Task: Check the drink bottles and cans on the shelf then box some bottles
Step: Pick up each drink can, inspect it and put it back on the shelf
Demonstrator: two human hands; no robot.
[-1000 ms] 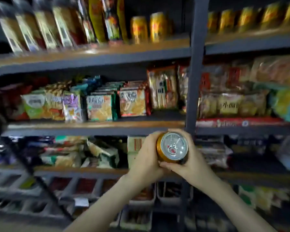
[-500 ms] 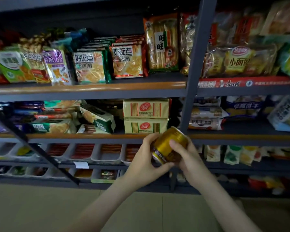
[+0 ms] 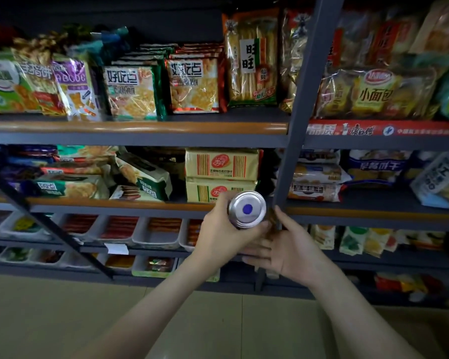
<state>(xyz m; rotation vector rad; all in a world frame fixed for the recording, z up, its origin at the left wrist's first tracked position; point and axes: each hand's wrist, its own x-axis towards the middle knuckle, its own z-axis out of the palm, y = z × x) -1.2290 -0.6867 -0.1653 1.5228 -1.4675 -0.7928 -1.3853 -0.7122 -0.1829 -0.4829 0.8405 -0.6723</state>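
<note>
1. Filling nearly the whole view was the grey metal shelf unit (image 3: 151, 138), its boards edged in orange-brown trim, with a grey upright post (image 3: 300, 104) running from top to bottom just right of centre and a dark diagonal brace (image 3: 49, 224) crossing the lower left.
2. Pale floor tiles (image 3: 62, 320) lay below the shelves, under my forearms.
3. On the upper board stood rows of snack bags: green and purple ones at the left (image 3: 36, 86), two cracker packs side by side (image 3: 163, 89), and a tall clear pack of rice crackers (image 3: 252, 58) beside the post. Right of the post sat bags of small bread (image 3: 373, 94).
4. On the board beneath, two yellow biscuit packs (image 3: 222, 174) were stacked one on the other, directly behind the can. Flat biscuit packets lay piled at the left (image 3: 70, 187).
5. Lower down, white plastic trays (image 3: 156, 231) held red packets in a row.
6. My left hand (image 3: 218, 239) wrapped the can from the left, fingers curled firmly round its body, thumb reaching beneath it.
7. My right hand (image 3: 293, 252) sat just beside the can, fingers spread loosely; only the thumb and fingertips met the can's right side and underside, so it steadied rather than gripped.
8. The can (image 3: 246, 209) was held in front of the lower shelf edge, just left of the post, tilted so its silver base faced me, a blue dot at the centre.
</note>
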